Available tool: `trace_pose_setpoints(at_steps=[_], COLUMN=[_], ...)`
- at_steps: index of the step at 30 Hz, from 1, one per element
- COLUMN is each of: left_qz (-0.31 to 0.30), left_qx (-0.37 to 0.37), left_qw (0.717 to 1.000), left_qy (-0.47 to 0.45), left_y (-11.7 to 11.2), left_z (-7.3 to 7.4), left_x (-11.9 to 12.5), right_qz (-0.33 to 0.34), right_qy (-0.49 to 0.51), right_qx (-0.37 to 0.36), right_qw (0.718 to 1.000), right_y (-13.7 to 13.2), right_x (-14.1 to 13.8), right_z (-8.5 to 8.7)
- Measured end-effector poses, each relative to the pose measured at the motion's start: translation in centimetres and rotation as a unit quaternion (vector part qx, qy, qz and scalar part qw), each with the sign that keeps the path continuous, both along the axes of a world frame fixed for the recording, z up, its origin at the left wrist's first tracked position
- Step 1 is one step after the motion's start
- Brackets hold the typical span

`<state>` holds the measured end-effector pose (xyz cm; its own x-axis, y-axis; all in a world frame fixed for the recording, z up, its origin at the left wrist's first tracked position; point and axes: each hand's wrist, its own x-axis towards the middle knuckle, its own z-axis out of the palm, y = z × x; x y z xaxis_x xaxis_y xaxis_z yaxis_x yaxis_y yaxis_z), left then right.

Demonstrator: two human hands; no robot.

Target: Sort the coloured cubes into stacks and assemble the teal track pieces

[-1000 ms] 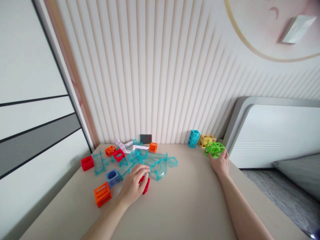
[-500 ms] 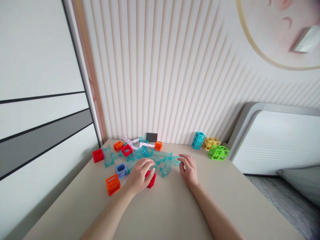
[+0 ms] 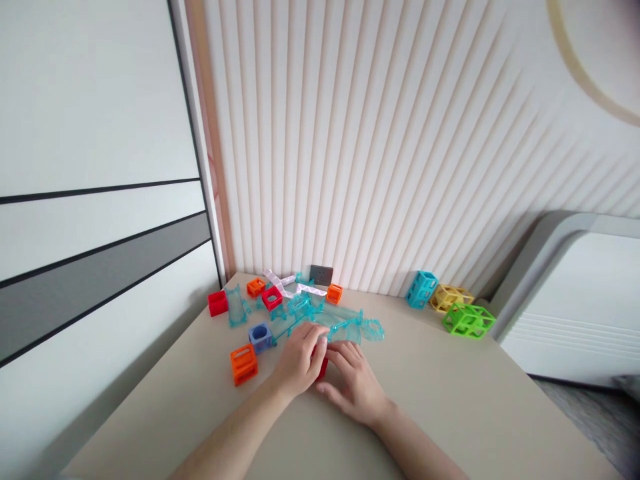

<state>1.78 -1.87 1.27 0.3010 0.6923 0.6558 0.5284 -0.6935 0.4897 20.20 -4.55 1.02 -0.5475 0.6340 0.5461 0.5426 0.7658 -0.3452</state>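
Note:
A small red block [image 3: 323,368] stands on the table, largely covered by my two hands. From its left side my left hand [image 3: 303,357] grips it, fingers over the top and thumb across the near face. On the other side my right hand [image 3: 357,385] has its fingertips at the block's upper edge and its thumb low in front, closed around it. Just behind the hands lie clear teal track pieces [image 3: 345,327]. A blue block with a round hole [image 3: 261,338] and an orange block [image 3: 244,365] are left of my left hand.
Further back are more red [image 3: 218,303] and orange blocks [image 3: 335,293], pale lilac strips [image 3: 287,287] and a dark wall socket [image 3: 321,274]. Joined blue [image 3: 421,289], yellow [image 3: 450,298] and green frame cubes [image 3: 469,321] stand at the right, near a grey-white headboard [image 3: 575,280].
My right hand has left the teal pieces and come left and nearer, to the red block. My left hand has stayed at the block. The view has turned slightly left.

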Motion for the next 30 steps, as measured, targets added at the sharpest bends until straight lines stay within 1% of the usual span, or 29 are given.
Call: trace_pose_setpoints(at_steps=[3,6,10,12,16,18,20,25,30], left_qz=[-0.018,-0.027,-0.033,-0.038,-0.043,-0.044,-0.049,-0.058,-0.062], left_qx=[-0.023,-0.046,-0.074,-0.075,-0.066,-0.076,-0.092,-0.124,-0.15], left_qw=[1.0,0.998,0.997,0.996,0.997,0.996,0.994,0.99,0.986], left_qy=[0.009,0.019,0.022,0.015,0.007,0.013,0.019,0.035,0.037], left_y=[-0.2,-0.2,-0.1,-0.1,-0.2,-0.2,-0.1,-0.1,-0.1], left_z=[0.1,0.1,-0.1,-0.1,-0.1,-0.1,-0.1,-0.1,-0.2], left_x=[0.3,0.3,0.3,0.2,0.1,0.0,-0.1,-0.1,0.0], right_qz=[-0.018,-0.02,-0.004,-0.007,-0.056,-0.08,-0.091,-0.098,-0.114], right_qy=[-0.007,0.012,0.057,0.089,0.174,0.212,0.239,0.269,0.271], right_qx=[0.0,-0.012,-0.033,-0.041,-0.057,-0.071,-0.092,-0.136,-0.148], right_qw=[1.0,1.0,0.998,0.995,0.981,0.972,0.962,0.949,0.944], right_y=[0.5,0.8,0.8,0.8,0.9,0.9,0.9,1.0,0.9], right_x=[-0.6,-0.9,-0.4,0.1,0.7,0.8,0.7,0.5,0.3], right_z=[-0.5,-0.9,-0.9,-0.8,-0.8,-0.9,-1.1,-1.7,-1.8])
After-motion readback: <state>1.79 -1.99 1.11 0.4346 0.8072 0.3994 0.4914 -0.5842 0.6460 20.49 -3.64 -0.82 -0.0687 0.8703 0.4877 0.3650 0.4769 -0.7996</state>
